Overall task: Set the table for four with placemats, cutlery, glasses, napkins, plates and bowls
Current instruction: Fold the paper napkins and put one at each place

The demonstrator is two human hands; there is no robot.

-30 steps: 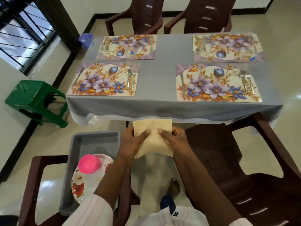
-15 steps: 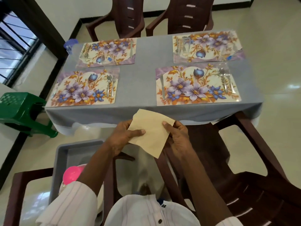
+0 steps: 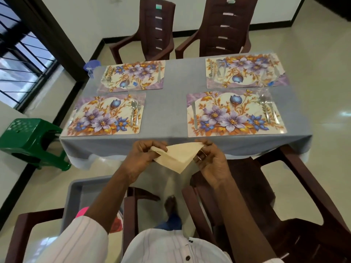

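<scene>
Both hands pinch a cream napkin in the air just short of the table: the left hand grips its left corner and the right hand its right corner, fingers curled. The napkin forms a triangle, its long edge running left to right between the hands and its point hanging toward the person. The near-right placemat lies ahead and rightward, closer to the right hand; the near-left placemat lies ahead-left.

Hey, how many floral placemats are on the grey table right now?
4 rectangular floral placemats: near-left, near-right, far-left, far-right, all flat on the grey-clothed table. None seems hidden.
</scene>
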